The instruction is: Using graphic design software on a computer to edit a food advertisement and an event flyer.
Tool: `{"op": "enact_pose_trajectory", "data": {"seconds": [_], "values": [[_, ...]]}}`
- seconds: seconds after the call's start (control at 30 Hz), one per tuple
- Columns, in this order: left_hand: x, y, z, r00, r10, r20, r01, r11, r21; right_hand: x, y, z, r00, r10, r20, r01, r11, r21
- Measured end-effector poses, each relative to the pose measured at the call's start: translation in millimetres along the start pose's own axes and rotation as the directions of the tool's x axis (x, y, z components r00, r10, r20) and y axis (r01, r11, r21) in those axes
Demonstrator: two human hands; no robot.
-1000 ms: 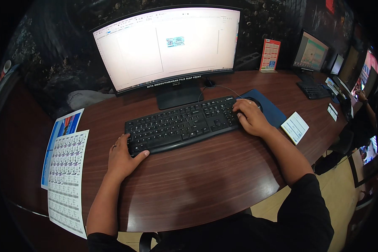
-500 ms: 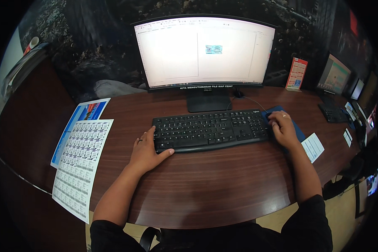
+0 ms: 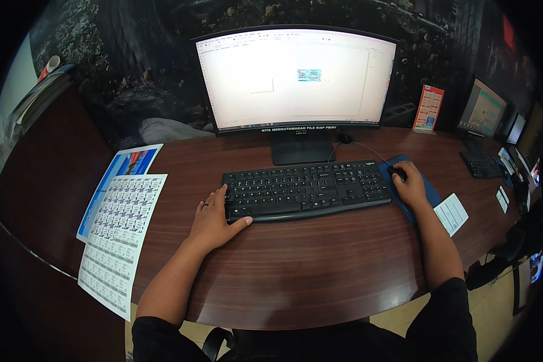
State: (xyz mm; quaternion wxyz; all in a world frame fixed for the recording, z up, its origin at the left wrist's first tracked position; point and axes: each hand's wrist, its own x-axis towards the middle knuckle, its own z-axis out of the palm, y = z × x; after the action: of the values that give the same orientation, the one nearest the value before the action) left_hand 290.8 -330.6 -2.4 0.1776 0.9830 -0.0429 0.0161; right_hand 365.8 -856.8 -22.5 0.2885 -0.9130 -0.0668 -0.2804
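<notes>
My left hand (image 3: 212, 219) rests at the left end of a black keyboard (image 3: 301, 192), fingers stretched along its edge and thumb at the front corner. My right hand (image 3: 411, 185) is curled over a dark computer mouse (image 3: 397, 174), most of which the fingers hide. Under it lies a blue mouse pad (image 3: 430, 192). Behind the keyboard stands a curved monitor (image 3: 241, 102), lit with a mostly white program window. A small blue-green card picture (image 3: 309, 75) shows near the screen's middle, and a small thin-lined rectangle lies left of it.
Printed label sheets (image 3: 111, 265) overlap a blue picture sheet (image 3: 96, 205) on the left. A white card (image 3: 451, 214) lies beside the mouse pad. An orange desk calendar (image 3: 428, 108) stands back right, before a second monitor (image 3: 484, 108) and keyboard (image 3: 484, 165). The brown desk (image 3: 308, 265) curves toward me.
On the screen, the large page outline has given way to a small rectangle left of the card picture. My right hand has shifted slightly on the mouse; the left stays by the keyboard.
</notes>
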Motion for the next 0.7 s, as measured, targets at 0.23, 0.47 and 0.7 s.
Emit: {"op": "enact_pose_trajectory", "data": {"seconds": [0.23,0.47,0.7], "values": [[-0.3,-0.6,-0.2,1.000,0.008,-0.003,-0.008,1.000,-0.025,-1.1,-2.8,-1.4,1.000,-0.030,-0.001,0.030,1.000,0.003],[-2.7,-0.5,1.9,0.997,0.029,-0.071,-0.030,1.000,-0.008,-2.5,-3.5,-2.1,0.997,-0.075,0.024,0.075,0.997,0.026],[-3.2,-3.0,1.5,0.999,0.024,-0.029,-0.024,1.000,-0.017,-1.6,4.5,2.9,0.998,-0.063,-0.019,0.063,0.998,0.005]]}}
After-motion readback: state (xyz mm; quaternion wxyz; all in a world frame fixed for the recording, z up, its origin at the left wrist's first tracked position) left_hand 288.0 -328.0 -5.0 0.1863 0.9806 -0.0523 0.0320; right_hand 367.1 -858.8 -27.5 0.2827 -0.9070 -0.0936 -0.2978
